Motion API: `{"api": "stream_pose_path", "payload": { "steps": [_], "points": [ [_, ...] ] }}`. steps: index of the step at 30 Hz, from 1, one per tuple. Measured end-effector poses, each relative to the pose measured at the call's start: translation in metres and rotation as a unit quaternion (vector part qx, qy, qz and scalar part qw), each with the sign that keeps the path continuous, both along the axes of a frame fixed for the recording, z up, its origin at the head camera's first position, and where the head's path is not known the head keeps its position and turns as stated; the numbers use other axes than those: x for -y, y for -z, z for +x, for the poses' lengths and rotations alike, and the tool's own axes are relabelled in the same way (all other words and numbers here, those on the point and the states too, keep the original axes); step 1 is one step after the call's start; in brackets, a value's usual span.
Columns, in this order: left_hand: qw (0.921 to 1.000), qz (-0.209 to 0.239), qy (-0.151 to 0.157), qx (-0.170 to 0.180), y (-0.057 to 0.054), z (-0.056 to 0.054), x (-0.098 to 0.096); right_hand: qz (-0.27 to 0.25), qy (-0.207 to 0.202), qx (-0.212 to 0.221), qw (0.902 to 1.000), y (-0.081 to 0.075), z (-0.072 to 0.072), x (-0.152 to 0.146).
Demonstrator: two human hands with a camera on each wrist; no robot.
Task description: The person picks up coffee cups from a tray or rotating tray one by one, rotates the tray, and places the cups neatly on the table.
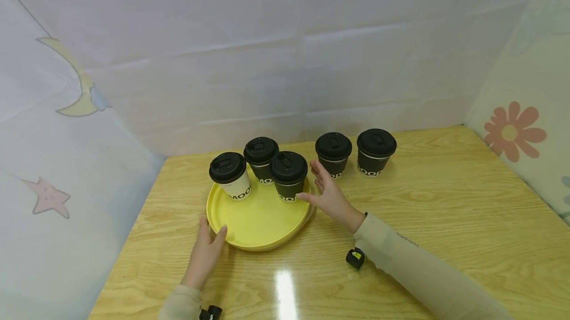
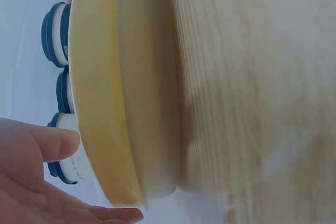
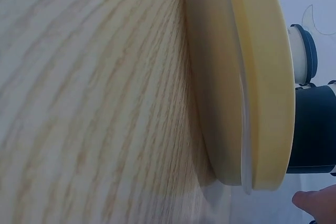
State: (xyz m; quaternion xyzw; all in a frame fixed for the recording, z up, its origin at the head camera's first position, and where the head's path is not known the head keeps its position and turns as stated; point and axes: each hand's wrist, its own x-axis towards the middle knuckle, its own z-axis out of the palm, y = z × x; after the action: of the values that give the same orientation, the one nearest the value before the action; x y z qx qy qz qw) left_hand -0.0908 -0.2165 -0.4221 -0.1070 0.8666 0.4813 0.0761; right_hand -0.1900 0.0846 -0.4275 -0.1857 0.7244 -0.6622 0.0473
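Observation:
A round yellow tray [image 1: 262, 226], on a paler round base [image 3: 215, 103], carries three lidded paper coffee cups. The white coffee cup [image 1: 238, 187] stands at the left, one black coffee cup [image 1: 261, 154] at the back and another black coffee cup [image 1: 288, 174] at the right. My left hand [image 1: 207, 251] is at the tray's front-left rim with thumb and fingers spread; whether it touches the rim I cannot tell. My right hand [image 1: 328, 196] reaches to the tray's right edge, its thumb and fingers apart beside the right black cup. Neither hand grips anything.
Two more black lidded cups, a nearer one [image 1: 334, 154] and a farther one [image 1: 375, 152], stand on the wooden table [image 1: 423, 201] right of the tray. A pale cloth wall [image 1: 267, 63] rises behind the table. Dark wrist cameras [image 1: 355, 257] are worn below both hands.

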Motion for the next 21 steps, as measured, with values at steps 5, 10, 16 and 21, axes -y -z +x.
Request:
{"api": "stream_pose_path", "payload": {
  "steps": [5,10,16,21],
  "points": [
    [1.0000,-0.008,0.001,-0.005,-0.001,0.002,-0.005,0.006,0.000,-0.002,1.0000,0.000,-0.001,0.000],
    [0.9999,-0.009,0.007,-0.003,-0.002,-0.001,-0.005,0.020,0.003,-0.007,0.9998,-0.001,-0.002,0.000],
    [0.9989,-0.026,0.017,-0.034,0.001,-0.009,-0.002,0.044,0.009,-0.018,0.9988,0.000,-0.003,-0.001],
    [0.9986,-0.024,0.011,-0.046,0.003,-0.011,-0.002,0.064,0.000,-0.022,0.9977,0.002,-0.003,0.000]
  ]
}}
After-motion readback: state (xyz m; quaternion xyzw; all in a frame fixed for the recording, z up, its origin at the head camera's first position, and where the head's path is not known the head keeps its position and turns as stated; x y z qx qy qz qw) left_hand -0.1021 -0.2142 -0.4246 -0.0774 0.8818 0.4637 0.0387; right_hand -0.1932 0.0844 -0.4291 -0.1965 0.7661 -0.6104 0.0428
